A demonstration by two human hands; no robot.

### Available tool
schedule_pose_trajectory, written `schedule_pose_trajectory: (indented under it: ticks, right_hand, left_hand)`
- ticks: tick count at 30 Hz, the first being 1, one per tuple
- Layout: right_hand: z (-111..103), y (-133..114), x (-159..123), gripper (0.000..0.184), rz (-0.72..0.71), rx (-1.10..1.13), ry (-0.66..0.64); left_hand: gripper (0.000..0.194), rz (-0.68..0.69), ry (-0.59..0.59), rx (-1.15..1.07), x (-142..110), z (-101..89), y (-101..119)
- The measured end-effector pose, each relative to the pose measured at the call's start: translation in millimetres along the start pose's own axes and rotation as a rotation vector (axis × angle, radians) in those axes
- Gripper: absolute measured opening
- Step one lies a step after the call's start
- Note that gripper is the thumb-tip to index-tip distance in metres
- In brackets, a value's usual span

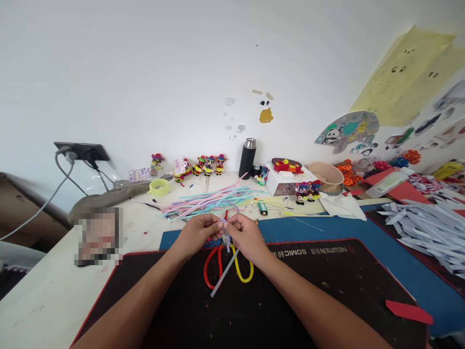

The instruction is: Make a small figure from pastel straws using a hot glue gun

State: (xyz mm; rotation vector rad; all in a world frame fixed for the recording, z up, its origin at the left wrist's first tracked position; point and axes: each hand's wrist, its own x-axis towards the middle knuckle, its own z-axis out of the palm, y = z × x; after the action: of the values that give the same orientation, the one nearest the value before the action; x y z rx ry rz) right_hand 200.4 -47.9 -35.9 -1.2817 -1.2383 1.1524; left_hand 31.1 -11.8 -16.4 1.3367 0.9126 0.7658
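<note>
While the left hand (pixel 202 233) pinches a slim lavender strip (pixel 228 242) over the scissors (pixel 224 238), bent at its top, its length hanging down toward them, the right hand (pixel 247 236) pinches it on their yellow-handled side.

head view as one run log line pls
left hand: pinching purple strip | right hand: pinching same strip | scissors: below hands, on black mat
</note>
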Motion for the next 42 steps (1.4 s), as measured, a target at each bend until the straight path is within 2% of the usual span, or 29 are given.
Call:
schedule_pose_trajectory:
  ticks: [5,7,13,17,26,33,42]
  right_hand:
    - [-1,-1,0,0.026,0.002,-0.011,-0.014]
    - [-3,0,0,0.027,0.0,-0.023,-0.016]
    - [-7,-2,-2,0.028,-0.019,-0.073,0.001]
    - [-5,-6,-5,0.028,-0.037,-0.109,-0.012]
    - [-1,-7,-4,0.025,-0.051,-0.134,-0.025]
    - [-4,-8,-7,0.03,-0.036,-0.115,-0.004]
    - [-7,0,-6,0.024,-0.046,-0.074,0.012]
  left_hand:
    - [0.034,0.089,0.057,0.099,-3,2.8,-5]
    - [0.034,0.1,0.039,0.104,-2,2.8,-7]
    - [0.038,0.087,-0.049,0.068,-2,1.5,0]
    - [0.042,0.091,-0.042,0.057,-3,1.0,5]
    - [0.044,0.073,-0.031,0.018,0,-4.9,-2]
    - [0.053,0.044,-0.055,-0.039,-2,-4.2,1]
    - [0.043,0.022,-0.071,-0.015,-1,-3.9,3]
